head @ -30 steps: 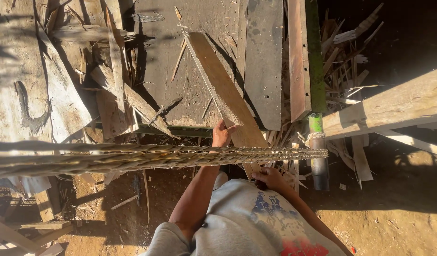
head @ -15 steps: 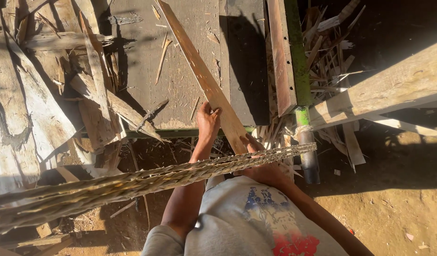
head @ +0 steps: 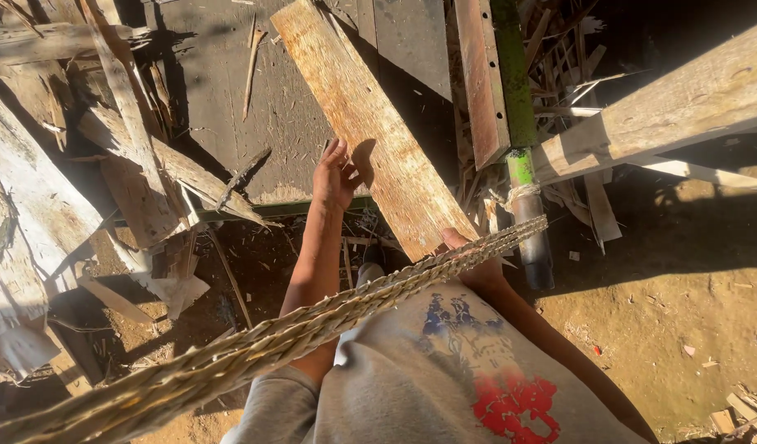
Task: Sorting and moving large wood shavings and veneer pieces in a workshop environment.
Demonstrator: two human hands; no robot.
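Weathered grey-white scrap boards (head: pixel 33 205) lie heaped at the far left, w/ splintered offcuts around them; if we step that way, loose pieces could roll underfoot. Next over, a dark grey flat sheet (head: pixel 255 107) lies under the work, strewn w/ slivers.

Our left hand (head: pixel 336 174) is up by the left edge of the long, rough, orange-brown wooden plank (head: pixel 370 131), fingers loosely spread and bent. We judge it touches or just about touches the edge, not a closed grip. The plank runs diagonally from top centre down toward our body.

Our right hand (head: pixel 469 259) sits at the plank's near end, mostly hidden behind the braided straw-coloured rope (head: pixel 313 325) crossing in front of us, so we can't tell how far it's closed or how well it holds.

Risks, as we see it: plank surface is coarse, so splinters in bare palms; w/ the left hand barely on, the plank could twist or slide sideways; the rope may snag the near end.

Right side: a green-painted metal post (head: pixel 514 90) and a pale wooden beam (head: pixel 683 107) stand close, poss. pinch point.
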